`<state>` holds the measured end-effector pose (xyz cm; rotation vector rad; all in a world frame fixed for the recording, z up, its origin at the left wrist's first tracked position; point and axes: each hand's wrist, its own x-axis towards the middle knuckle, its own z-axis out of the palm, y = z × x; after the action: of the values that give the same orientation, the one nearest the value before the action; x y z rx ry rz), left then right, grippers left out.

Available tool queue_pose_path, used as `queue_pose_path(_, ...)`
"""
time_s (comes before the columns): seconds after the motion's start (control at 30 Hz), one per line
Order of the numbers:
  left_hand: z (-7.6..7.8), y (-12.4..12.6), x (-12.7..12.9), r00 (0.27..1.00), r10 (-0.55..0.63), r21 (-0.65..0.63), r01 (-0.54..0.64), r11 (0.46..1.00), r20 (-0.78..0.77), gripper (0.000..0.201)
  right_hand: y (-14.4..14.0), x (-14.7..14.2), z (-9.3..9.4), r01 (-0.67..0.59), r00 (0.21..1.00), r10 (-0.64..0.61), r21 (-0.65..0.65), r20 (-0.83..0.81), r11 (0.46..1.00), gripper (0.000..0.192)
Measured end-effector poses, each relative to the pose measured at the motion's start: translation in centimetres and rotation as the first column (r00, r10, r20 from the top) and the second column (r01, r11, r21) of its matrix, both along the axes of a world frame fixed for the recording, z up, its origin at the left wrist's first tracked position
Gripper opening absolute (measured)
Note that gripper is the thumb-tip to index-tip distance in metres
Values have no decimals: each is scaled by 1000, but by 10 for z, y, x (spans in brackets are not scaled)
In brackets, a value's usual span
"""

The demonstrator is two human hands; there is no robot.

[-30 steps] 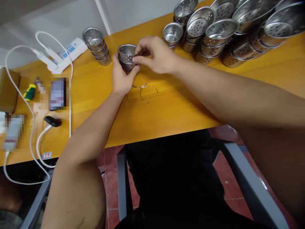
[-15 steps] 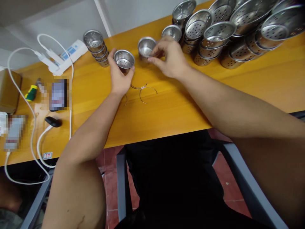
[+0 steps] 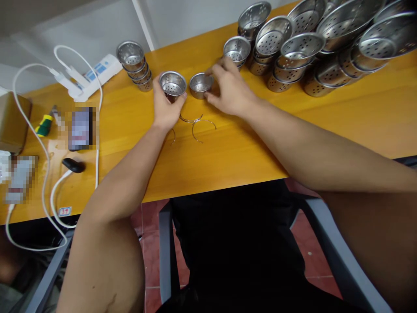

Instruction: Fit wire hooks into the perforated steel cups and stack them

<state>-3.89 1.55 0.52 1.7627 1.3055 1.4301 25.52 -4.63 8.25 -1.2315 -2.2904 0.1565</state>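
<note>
**Holding two strainer cups side by side over the loose wire rings**

Working across from the left, I see a white power strip (image 3: 94, 71) with its cable looping past a green-handled screwdriver (image 3: 44, 125) and a black mouse (image 3: 73, 165) on the yellow table (image 3: 247, 148). A short stack of perforated cups (image 3: 134, 64) stands behind. My left hand (image 3: 166, 106) is wrapped around one perforated steel cup (image 3: 172, 83), fingers closed on its wall from below, mouth up. Just beside it, almost touching, sits a second cup (image 3: 200, 84), with my right hand (image 3: 230, 89) curled about its far side; thumb and fingertips pinch its rim, though I cannot tell how firmly. Thin wire rings (image 3: 198, 124) lie on the table just under both wrists. Far right, a crowd of nested strainer baskets (image 3: 306, 48) leans in tall, tilted stacks.

My worries: the polished cups look slippery, so a loose pinch could drop one onto the rings and scatter them. My right forearm lies close to the leaning stacks; a careless sweep might topple them.
</note>
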Motion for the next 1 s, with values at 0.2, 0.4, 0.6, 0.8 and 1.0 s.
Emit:
queue_pose_path(0.2,2,4,3,1000,4,-35,-4,999,-3,109,-24,-5,29,-398,912,408,-148,48,905,29)
queue_pose_path(0.4,5,-3,5,1000,-23,-57,23,998,13,115,-17,-13,-3,-506,843,528,-183,100,843,15)
queue_pose_path(0.6,5,-9,4,999,-11,15,12,1000,-39,106,-30,-28,4,-321,924,353,-199,149,926,15)
queue_pose_path(0.8,15,-17,9,999,8,42,-6,999,-43,106,-37,-33,7,-268,917,312,-196,247,943,15)
queue_pose_path(1.0,22,-15,13,995,21,59,-16,998,-94,105,-23,-20,4,-350,928,366,-170,71,921,12)
